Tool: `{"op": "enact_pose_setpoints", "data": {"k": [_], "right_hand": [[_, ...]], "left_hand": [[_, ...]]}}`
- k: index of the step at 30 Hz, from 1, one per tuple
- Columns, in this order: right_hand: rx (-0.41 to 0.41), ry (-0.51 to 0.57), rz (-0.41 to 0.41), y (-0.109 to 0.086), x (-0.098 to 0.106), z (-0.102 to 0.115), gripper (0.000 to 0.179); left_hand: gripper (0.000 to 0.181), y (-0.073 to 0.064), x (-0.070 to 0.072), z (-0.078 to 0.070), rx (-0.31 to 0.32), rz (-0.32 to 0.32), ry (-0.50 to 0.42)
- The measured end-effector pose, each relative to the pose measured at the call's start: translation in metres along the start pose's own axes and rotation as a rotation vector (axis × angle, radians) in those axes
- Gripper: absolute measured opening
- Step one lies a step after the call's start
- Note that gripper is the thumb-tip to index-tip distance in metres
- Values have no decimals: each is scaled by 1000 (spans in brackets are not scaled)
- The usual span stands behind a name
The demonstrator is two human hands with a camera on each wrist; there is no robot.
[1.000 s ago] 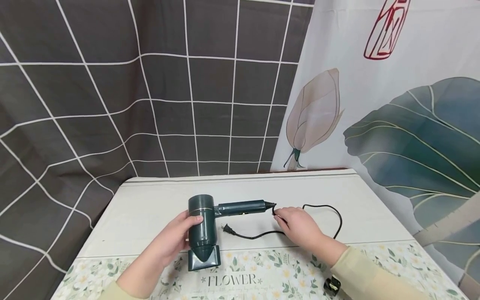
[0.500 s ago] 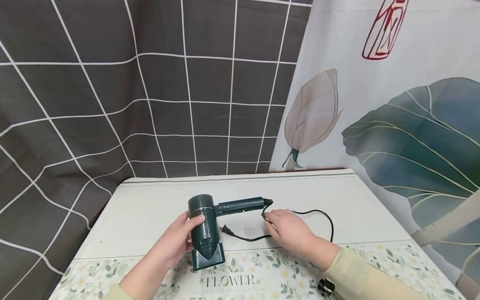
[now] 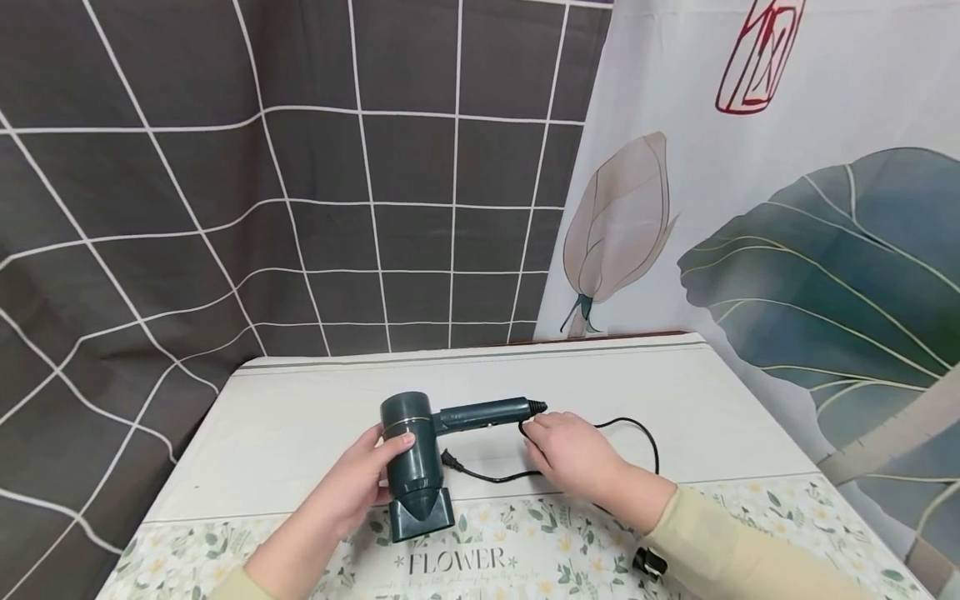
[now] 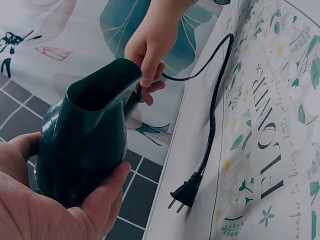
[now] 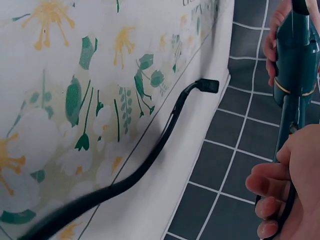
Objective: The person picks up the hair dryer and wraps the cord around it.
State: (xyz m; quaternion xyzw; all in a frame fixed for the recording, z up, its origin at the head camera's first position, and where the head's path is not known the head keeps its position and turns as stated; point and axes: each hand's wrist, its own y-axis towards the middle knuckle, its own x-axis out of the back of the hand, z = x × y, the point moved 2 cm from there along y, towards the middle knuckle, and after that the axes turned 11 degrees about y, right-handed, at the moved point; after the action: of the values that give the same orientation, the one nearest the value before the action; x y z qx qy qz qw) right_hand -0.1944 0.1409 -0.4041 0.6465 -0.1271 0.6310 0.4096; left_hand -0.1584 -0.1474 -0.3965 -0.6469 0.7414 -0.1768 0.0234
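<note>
My left hand (image 3: 356, 475) grips the barrel of a dark green hair dryer (image 3: 415, 454), thumb across its near side. The flat nozzle points toward me, and the handle (image 3: 483, 413) extends to the right. My right hand (image 3: 573, 454) holds the black cord (image 3: 495, 477) just below the handle's end; in the right wrist view its fingers (image 5: 267, 207) curl around the cord. Left of that hand, the two-prong plug (image 4: 186, 191) lies on the table. The left wrist view looks into the nozzle opening (image 4: 102, 85), with the left palm under the dryer.
A white cloth with a floral front band and the word FLOWER covers the table (image 3: 322, 400). Cord loops to the right behind my right hand. A small black object (image 3: 649, 563) sits by the right sleeve. Grey grid and leaf-print curtains hang behind.
My right hand has shifted left, close to the handle's end, bringing the cord with it. The dryer has turned slightly, its nozzle swinging right. My left hand keeps its grip.
</note>
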Motion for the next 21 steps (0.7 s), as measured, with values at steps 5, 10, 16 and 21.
{"op": "enact_pose_setpoints", "data": {"k": [5,10,16,21], "right_hand": [[51,-6,-86,2,3,-2,8],[114,3,-188,6,7,-4,9],[150,1,-253,7,10,-6,12],[148,7,-279,6,12,-9,23]], "left_hand": [[77,1,-1,3,5,5,16],[71,0,2,2,0,20,1],[68,-1,3,0,-2,34,-17],[68,-1,3,2,8,36,-12]]}}
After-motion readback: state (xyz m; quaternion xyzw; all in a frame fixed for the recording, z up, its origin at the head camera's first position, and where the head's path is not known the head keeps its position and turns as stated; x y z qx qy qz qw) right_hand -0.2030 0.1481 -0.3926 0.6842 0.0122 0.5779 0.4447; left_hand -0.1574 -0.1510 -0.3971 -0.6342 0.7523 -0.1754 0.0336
